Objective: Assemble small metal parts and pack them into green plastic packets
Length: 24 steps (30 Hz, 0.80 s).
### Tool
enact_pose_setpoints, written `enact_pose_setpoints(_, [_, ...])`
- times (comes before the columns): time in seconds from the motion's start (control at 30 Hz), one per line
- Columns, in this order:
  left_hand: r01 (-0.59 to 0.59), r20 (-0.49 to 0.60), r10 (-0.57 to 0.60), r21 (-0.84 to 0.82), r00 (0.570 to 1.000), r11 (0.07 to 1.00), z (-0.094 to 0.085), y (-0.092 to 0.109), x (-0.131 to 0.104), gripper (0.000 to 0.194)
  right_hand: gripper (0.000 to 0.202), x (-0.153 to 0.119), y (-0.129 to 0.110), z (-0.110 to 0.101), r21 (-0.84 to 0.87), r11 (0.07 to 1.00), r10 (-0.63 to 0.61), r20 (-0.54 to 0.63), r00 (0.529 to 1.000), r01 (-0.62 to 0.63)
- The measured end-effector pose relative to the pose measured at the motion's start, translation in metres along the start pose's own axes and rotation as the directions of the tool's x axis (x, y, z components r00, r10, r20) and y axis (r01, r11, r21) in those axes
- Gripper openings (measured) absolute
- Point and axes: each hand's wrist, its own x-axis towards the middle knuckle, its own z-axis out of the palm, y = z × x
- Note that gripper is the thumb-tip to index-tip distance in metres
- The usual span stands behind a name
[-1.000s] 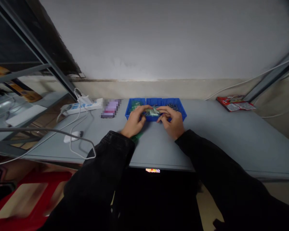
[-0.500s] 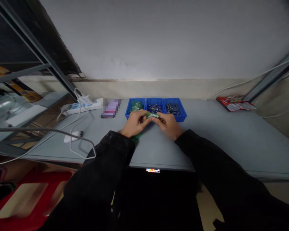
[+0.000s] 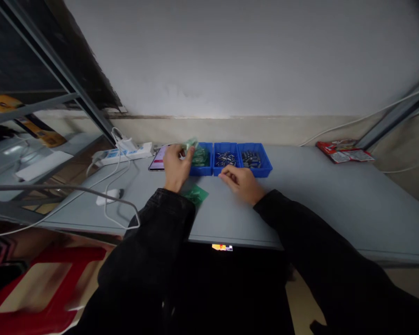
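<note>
My left hand [image 3: 176,168] is closed on a piece of translucent green plastic [image 3: 192,142], raised at the left side of the left blue bin [image 3: 206,173]. More green plastic pieces [image 3: 200,156] lie inside that bin. My right hand [image 3: 243,182] has its fingers pressed together just in front of the middle blue bin [image 3: 216,170]; whatever it holds, if anything, is hidden. The middle bin contains small shiny metal pins [image 3: 226,158]. Grey cylindrical pieces [image 3: 252,159] fill part of the right blue bin [image 3: 263,172]. Beside my left wrist lies a green plastic sheet or bag [image 3: 197,194] on the table.
A phone [image 3: 158,159] and a white power strip [image 3: 129,154] are left of the bins. A white plug-like device [image 3: 109,197] and loose cables cross the table's left part. A red packet [image 3: 345,152] lies at the back right, near the metal frame.
My hands have separated from the green piece they held together. The left has moved left and up with green plastic; the right stays near the middle bin with its fingers closed.
</note>
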Motion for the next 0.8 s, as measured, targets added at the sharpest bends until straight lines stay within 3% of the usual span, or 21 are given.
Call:
enact_pose_setpoints(0.13, [0.041,0.181,-0.056,0.082,0.982,0.996,0.01,-0.024,0.004,0.022,0.011,-0.002,-0.008,0.011,-0.068,0.99,-0.111,0.131,0.985,0.12])
enact_pose_setpoints(0.23, [0.087,0.246,-0.112,0.111,0.963,0.99,0.015,-0.029,0.002,0.025,0.022,-0.001,-0.014,0.021,-0.064,0.963,-0.239,0.25,0.938,0.262])
enact_pose_setpoints(0.37, [0.115,0.236,-0.143,0.13,0.961,0.985,0.012,-0.024,0.001,0.051,0.038,-0.001,-0.018,0.028,-0.053,0.941,-0.294,0.367,0.883,0.335])
enact_pose_setpoints(0.47, [0.071,0.238,-0.102,0.136,0.966,0.988,0.008,-0.021,0.002,0.029,0.043,-0.001,-0.016,0.03,-0.058,0.939,-0.287,0.409,0.866,0.339])
enact_pose_setpoints(0.57, [0.045,0.263,-0.079,0.133,0.962,0.99,0.008,-0.021,0.002,0.009,0.032,-0.001,-0.014,0.03,-0.073,0.936,-0.284,0.422,0.861,0.345])
enact_pose_setpoints(0.8, [-0.034,0.224,0.018,0.066,0.975,0.997,0.012,-0.026,-0.002,0.007,0.019,0.0,-0.015,0.03,-0.139,0.888,-0.35,0.416,0.839,0.439])
